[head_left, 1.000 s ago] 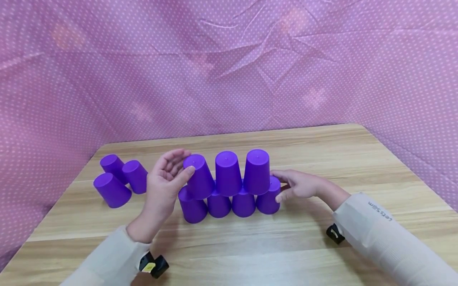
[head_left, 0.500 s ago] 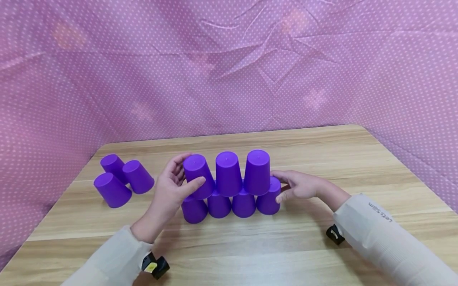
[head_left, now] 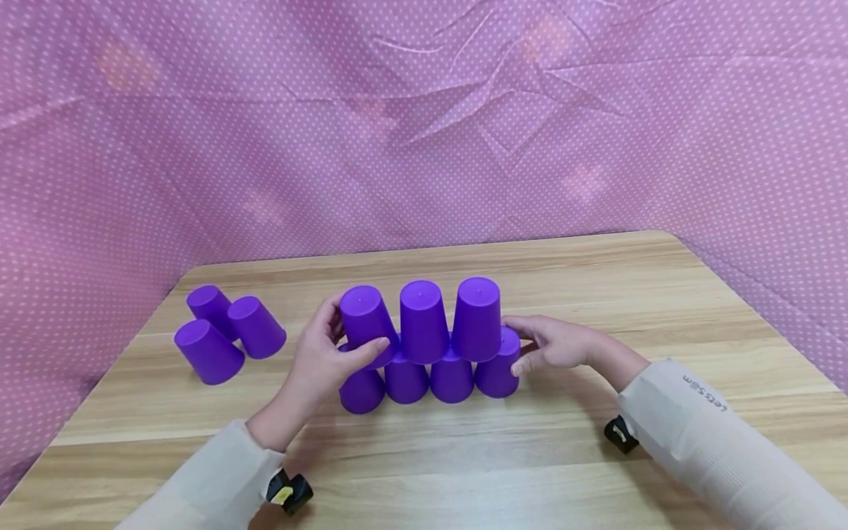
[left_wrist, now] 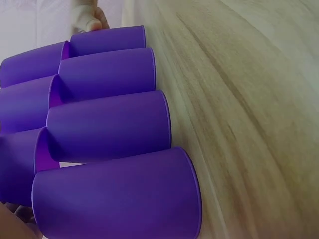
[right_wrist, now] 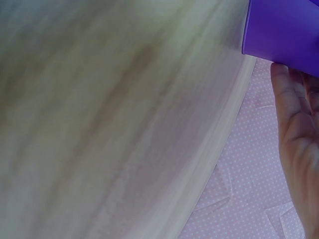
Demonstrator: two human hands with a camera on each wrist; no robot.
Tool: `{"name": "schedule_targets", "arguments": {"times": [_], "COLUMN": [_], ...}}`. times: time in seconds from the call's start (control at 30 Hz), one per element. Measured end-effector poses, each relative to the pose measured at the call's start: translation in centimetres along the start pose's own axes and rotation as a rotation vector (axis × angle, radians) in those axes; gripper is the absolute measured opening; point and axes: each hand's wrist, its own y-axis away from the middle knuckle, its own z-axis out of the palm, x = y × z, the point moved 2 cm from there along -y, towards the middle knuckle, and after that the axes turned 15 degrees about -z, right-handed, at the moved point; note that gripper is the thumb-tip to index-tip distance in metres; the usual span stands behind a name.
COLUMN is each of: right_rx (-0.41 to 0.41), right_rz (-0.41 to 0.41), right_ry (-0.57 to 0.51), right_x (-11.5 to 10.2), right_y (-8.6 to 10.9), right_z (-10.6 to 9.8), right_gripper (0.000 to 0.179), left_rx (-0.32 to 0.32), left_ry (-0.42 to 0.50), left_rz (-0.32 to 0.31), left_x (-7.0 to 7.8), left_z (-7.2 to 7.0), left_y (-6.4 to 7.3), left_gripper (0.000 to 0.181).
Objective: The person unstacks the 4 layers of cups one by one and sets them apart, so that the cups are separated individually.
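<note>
Inverted purple plastic cups stand in two tiers at mid-table. Three form the upper tier, bridging several in the lower row. My left hand (head_left: 318, 362) holds the upper tier's left cup (head_left: 366, 318), its thumb across the front and its fingers behind, mostly hidden. The lower left cup (left_wrist: 117, 196) shows large in the left wrist view. At the other end, my right hand (head_left: 558, 343) holds the lower right cup (head_left: 495, 373) between thumb and fingers. In the right wrist view, fingertips of that hand (right_wrist: 299, 129) touch the cup's side (right_wrist: 284, 32).
Three more inverted purple cups (head_left: 208, 353) stand grouped at the table's left. A wooden table (head_left: 424, 456) carries everything, with a pink dotted cloth (head_left: 424, 147) hanging behind. Black wrist devices (head_left: 289, 492) sit under both forearms.
My left hand has moved right, bringing its thumb across the front of the upper left cup and its fingers lower behind it. The right hand stays in place.
</note>
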Motion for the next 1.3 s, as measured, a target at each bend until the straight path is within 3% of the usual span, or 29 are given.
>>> {"name": "schedule_targets", "arguments": {"times": [0.33, 0.73, 1.0, 1.3], "right_rx": [0.003, 0.002, -0.004, -0.001], "right_rz": [0.0, -0.001, -0.011, -0.005], "right_ry": [0.004, -0.007, -0.004, -0.006], "right_x": [0.1, 0.1, 0.1, 0.0], "right_y": [0.1, 0.0, -0.1, -0.1], "right_z": [0.0, 0.0, 0.1, 0.1], "right_gripper": [0.062, 0.063, 0.062, 0.063], "left_rx": [0.022, 0.081, 0.171, 0.287], "left_ry": [-0.02, -0.023, -0.06, -0.116], "left_rz": [-0.04, -0.073, -0.089, -0.031], "left_x": [0.2, 0.4, 0.8, 0.4], "left_z": [0.1, -0.7, -2.2, -4.7], "left_y": [-0.1, 0.2, 0.8, 2.2], "left_gripper": [0.061, 0.059, 0.059, 0.05]}}
